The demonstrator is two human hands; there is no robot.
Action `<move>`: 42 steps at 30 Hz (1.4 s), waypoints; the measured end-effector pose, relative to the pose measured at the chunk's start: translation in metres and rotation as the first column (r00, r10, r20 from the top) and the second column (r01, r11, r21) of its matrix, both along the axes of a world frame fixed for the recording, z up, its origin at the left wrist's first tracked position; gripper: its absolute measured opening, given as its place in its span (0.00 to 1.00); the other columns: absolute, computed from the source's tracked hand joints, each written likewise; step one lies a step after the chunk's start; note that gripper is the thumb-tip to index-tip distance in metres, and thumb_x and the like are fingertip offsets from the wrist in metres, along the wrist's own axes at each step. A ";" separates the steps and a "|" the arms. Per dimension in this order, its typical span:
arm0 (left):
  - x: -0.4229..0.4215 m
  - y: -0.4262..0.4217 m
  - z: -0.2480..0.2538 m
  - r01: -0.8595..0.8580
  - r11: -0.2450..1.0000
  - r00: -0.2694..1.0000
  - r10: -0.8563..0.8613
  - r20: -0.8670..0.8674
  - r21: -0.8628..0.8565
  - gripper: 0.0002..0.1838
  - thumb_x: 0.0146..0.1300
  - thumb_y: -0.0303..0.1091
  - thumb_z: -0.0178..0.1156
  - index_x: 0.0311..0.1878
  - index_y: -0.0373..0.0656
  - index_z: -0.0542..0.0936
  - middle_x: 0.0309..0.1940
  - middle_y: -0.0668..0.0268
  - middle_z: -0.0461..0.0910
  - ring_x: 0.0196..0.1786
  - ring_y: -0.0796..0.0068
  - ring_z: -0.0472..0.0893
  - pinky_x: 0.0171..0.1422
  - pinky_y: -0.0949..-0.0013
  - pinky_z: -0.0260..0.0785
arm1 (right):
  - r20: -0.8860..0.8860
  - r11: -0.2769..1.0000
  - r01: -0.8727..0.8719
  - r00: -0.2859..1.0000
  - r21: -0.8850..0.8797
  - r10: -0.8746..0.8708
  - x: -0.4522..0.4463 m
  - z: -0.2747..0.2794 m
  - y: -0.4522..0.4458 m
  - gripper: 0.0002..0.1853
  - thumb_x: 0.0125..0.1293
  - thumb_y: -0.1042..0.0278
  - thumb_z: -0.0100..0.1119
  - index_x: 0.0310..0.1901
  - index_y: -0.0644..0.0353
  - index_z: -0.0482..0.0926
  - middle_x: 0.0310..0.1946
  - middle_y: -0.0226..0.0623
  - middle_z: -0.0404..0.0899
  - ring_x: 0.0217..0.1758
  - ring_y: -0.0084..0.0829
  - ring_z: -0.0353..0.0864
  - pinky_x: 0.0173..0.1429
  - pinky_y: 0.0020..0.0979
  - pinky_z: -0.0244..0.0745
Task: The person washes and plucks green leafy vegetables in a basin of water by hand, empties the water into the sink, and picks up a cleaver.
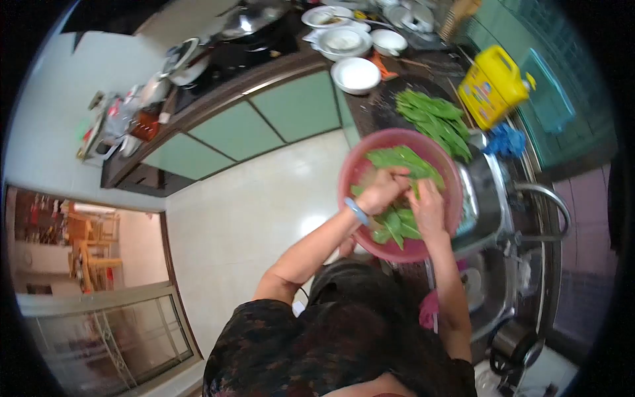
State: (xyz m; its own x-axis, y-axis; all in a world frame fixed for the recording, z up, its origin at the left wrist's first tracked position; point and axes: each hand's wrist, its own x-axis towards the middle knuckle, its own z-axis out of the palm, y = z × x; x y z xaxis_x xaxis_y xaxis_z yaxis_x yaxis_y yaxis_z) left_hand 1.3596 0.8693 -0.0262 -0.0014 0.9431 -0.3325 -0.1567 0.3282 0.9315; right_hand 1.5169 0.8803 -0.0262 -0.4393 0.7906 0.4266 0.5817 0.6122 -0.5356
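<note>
A pink plastic basin [344, 185] sits at the counter's edge beside the sink, with green leafy vegetables [400, 228] inside. Over the basin, my left hand [385, 190] has a light blue bangle on its wrist and its fingers are closed on a leafy green. My right hand [428, 208] is close beside it, fingers pinched on the same greens between the two hands. The fingertips partly cover what they hold. A pile of long green leaves [433, 119] lies on a dark round board [387, 99] just beyond the basin.
A double steel sink [489, 228] with a curved faucet [562, 205] is on the right. Behind it stand a yellow jug [493, 86] and a blue crumpled cloth or bag [506, 141]. White bowls [356, 75] and dishes crowd the far counter, near a lidded pan [250, 21].
</note>
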 end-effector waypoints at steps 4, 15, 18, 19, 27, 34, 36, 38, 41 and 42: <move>-0.001 0.004 0.005 0.054 0.981 0.965 -0.005 0.261 -0.184 0.20 0.63 0.25 0.56 0.59 0.34 0.70 0.29 0.67 0.77 0.22 0.81 0.73 0.22 0.77 0.63 | -0.003 0.992 0.125 0.992 0.014 -0.125 -0.006 -0.005 -0.012 0.16 0.54 0.75 0.67 0.42 0.64 0.70 0.38 0.50 0.72 0.42 0.54 0.76 0.42 0.46 0.75; 0.032 0.020 -0.052 0.164 0.965 0.912 -0.070 0.405 -0.203 0.16 0.66 0.20 0.51 0.56 0.32 0.72 0.47 0.57 0.77 0.45 0.68 0.79 0.48 0.69 0.75 | -0.226 0.851 0.452 0.829 -0.267 -0.512 -0.013 -0.027 0.001 0.09 0.63 0.71 0.57 0.40 0.65 0.71 0.35 0.55 0.74 0.43 0.59 0.75 0.44 0.50 0.70; 0.046 0.005 -0.039 0.033 0.970 0.947 0.047 0.317 -0.240 0.13 0.61 0.18 0.55 0.49 0.34 0.75 0.40 0.63 0.79 0.40 0.73 0.78 0.45 0.72 0.74 | -0.368 0.746 0.336 0.709 -0.575 -0.602 0.015 -0.047 0.018 0.15 0.71 0.59 0.51 0.40 0.64 0.75 0.30 0.40 0.79 0.31 0.36 0.79 0.37 0.38 0.71; 0.043 0.003 -0.045 0.036 0.968 0.946 0.047 0.321 -0.247 0.13 0.61 0.18 0.55 0.49 0.34 0.75 0.40 0.63 0.79 0.40 0.73 0.78 0.45 0.72 0.74 | -0.417 0.714 0.241 0.673 -0.657 -0.610 0.023 -0.028 0.017 0.14 0.72 0.58 0.51 0.39 0.63 0.76 0.29 0.35 0.78 0.30 0.29 0.77 0.35 0.32 0.70; -0.016 0.011 -0.047 0.009 0.938 0.813 0.195 -0.549 0.346 0.11 0.62 0.19 0.56 0.47 0.36 0.74 0.35 0.59 0.80 0.36 0.71 0.80 0.44 0.67 0.74 | -0.812 0.882 -0.071 0.429 -0.466 -0.395 0.077 0.098 0.011 0.15 0.76 0.54 0.48 0.35 0.55 0.70 0.28 0.27 0.67 0.29 0.19 0.67 0.35 0.25 0.67; 0.039 0.051 0.028 0.044 0.803 0.799 0.330 -0.503 0.595 0.10 0.60 0.21 0.59 0.45 0.37 0.76 0.35 0.56 0.82 0.38 0.63 0.84 0.44 0.66 0.75 | -0.566 0.406 -0.565 0.135 -0.718 -0.813 0.056 0.019 -0.024 0.15 0.72 0.57 0.55 0.30 0.51 0.65 0.19 0.21 0.58 0.21 0.16 0.57 0.28 0.22 0.62; 0.077 0.058 0.050 0.085 0.811 0.828 0.266 -0.494 0.579 0.12 0.57 0.20 0.61 0.45 0.37 0.77 0.36 0.54 0.81 0.41 0.60 0.83 0.47 0.64 0.74 | -0.481 0.319 -0.705 0.036 -0.633 -0.876 0.036 -0.011 -0.036 0.12 0.68 0.60 0.61 0.33 0.49 0.67 0.18 0.19 0.59 0.20 0.15 0.57 0.29 0.21 0.59; 0.117 0.055 0.054 0.203 0.682 0.868 0.207 -0.452 0.703 0.17 0.53 0.20 0.62 0.48 0.37 0.76 0.42 0.53 0.79 0.47 0.56 0.81 0.52 0.61 0.73 | -0.537 0.374 -0.687 0.028 -0.623 -0.843 0.042 -0.062 -0.039 0.15 0.69 0.57 0.59 0.51 0.51 0.69 0.39 0.30 0.70 0.43 0.27 0.69 0.49 0.35 0.67; 0.163 0.032 0.047 0.404 0.541 0.907 -0.132 -0.399 0.738 0.24 0.49 0.19 0.63 0.53 0.37 0.74 0.50 0.51 0.76 0.54 0.53 0.77 0.60 0.61 0.70 | -0.515 0.461 -0.719 -0.167 -0.520 -0.841 0.043 -0.091 -0.029 0.29 0.66 0.62 0.62 0.67 0.47 0.63 0.58 0.32 0.72 0.65 0.33 0.70 0.64 0.43 0.72; 0.167 0.027 0.046 0.439 0.414 0.898 -0.178 -0.402 0.798 0.27 0.48 0.19 0.63 0.55 0.37 0.73 0.52 0.51 0.75 0.56 0.52 0.77 0.62 0.61 0.69 | -0.529 0.507 -0.652 -0.186 -0.564 -0.828 0.038 -0.087 -0.025 0.26 0.67 0.61 0.60 0.65 0.48 0.65 0.54 0.32 0.73 0.60 0.32 0.72 0.61 0.41 0.73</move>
